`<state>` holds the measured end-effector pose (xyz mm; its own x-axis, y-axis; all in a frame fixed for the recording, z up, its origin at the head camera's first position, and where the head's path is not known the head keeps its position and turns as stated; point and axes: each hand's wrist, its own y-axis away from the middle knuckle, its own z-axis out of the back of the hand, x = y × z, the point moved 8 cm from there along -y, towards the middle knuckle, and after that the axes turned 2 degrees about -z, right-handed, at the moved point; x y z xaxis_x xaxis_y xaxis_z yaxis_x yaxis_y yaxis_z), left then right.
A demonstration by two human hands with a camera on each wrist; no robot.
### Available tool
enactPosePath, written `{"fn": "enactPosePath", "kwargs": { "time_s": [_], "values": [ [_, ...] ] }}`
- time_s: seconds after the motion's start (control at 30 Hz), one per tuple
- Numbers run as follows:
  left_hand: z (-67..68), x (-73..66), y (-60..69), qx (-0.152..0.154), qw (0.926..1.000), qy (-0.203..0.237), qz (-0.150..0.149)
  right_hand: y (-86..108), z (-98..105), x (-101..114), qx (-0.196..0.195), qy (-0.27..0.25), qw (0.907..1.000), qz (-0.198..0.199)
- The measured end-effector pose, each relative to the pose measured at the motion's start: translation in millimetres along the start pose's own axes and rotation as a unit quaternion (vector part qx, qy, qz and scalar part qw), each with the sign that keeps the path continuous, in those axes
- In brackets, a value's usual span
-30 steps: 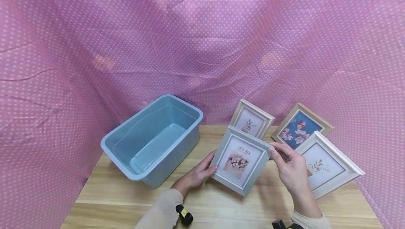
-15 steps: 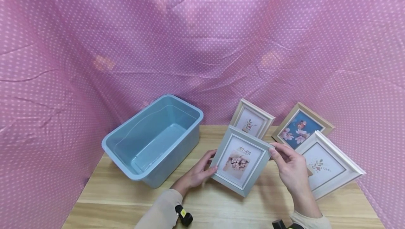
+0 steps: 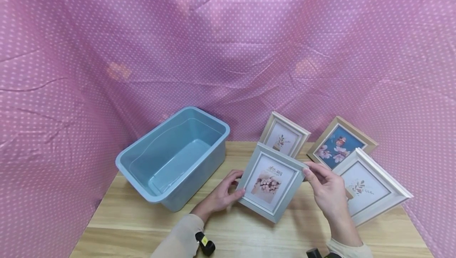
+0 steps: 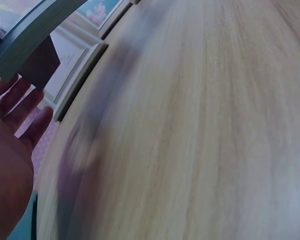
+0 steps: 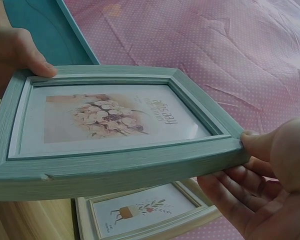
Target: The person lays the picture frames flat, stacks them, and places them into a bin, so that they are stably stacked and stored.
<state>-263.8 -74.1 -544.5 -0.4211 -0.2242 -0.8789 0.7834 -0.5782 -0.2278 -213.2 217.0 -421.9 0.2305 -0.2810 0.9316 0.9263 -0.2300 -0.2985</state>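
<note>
A grey-green picture frame with a pink-flower print is held tilted above the table between both hands. My left hand grips its left edge, thumb on the front and fingers behind. At the upper right corner my right hand pinches it, thumb on the front face and fingers behind, as the right wrist view also shows. Just behind it stands a cream picture frame. Beside my right hand leans a white picture frame, partly hidden by that hand. A wooden-toned picture frame with a blue flower print stands behind that.
A deep blue-grey plastic bin stands on the left of the wooden table, with nothing visible inside. Pink dotted cloth hangs round the back and sides. A black wrist device is on the left sleeve.
Both hands keep their hold on the grey-green picture frame, which stays in nearly the same place. The whole view has shifted very slightly.
</note>
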Motion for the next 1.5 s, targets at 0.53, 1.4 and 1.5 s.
{"fn": "enactPosePath", "kwargs": {
  "time_s": [0.53, 1.4, 1.5],
  "values": [
    [4.1, -2.3, 2.3, -0.002, 0.9995, -0.027, -0.017, 1.3, -1, -2, 0.004, 0.008, 1.0, 0.001],
    [4.3, 13.1, 21.1, 0.022, 0.9972, 0.015, 0.07, -0.3, -1, -10, 0.036, -0.011, 0.9991, -0.018],
    [5.4, 13.1, 22.4, 0.012, 0.9979, 0.016, 0.061, 0.1, -2, -12, 0.04, -0.014, 0.9989, -0.021]
  ]
}}
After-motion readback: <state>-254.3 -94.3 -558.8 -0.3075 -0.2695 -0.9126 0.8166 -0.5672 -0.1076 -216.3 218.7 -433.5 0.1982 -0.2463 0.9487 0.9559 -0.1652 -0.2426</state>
